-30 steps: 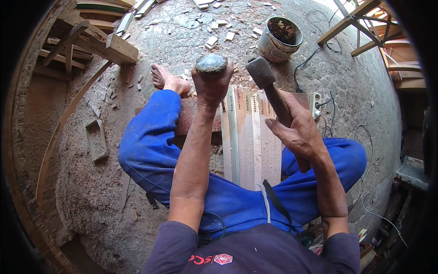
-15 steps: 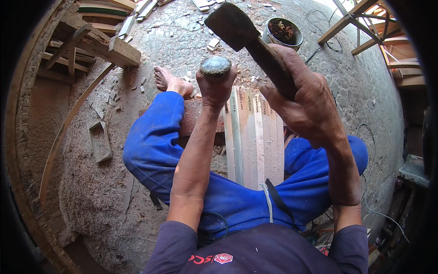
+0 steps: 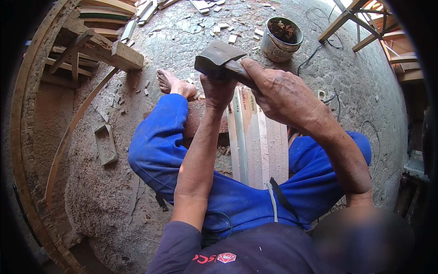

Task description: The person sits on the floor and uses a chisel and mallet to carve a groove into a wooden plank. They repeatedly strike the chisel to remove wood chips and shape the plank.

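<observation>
My left hand (image 3: pixel 218 90) is wrapped round the upright handle of a chisel-like tool. Its top is now covered by the mallet, and its lower end is out of sight below my fist. My right hand (image 3: pixel 285 95) grips the short handle of a mallet (image 3: pixel 221 55) with a dark, blocky head. That head lies over the top of my left fist, at the tool's handle end. Beneath both hands, several pale wooden strips (image 3: pixel 273 153) lie side by side between my legs, with marks and shavings on them.
A reddish wooden block (image 3: pixel 200 118) supports the strips' far part. A bucket (image 3: pixel 280 39) stands beyond my right hand. Offcuts (image 3: pixel 232 39) litter the floor. At left are a small rectangular frame (image 3: pixel 106 145) and a timber beam (image 3: pixel 127 56); a cable (image 3: pixel 338 102) lies at right.
The mallet has come down from its raised position onto the top of the tool in my left hand. My right hand has turned and moved inward with it; my left hand keeps its grip.
</observation>
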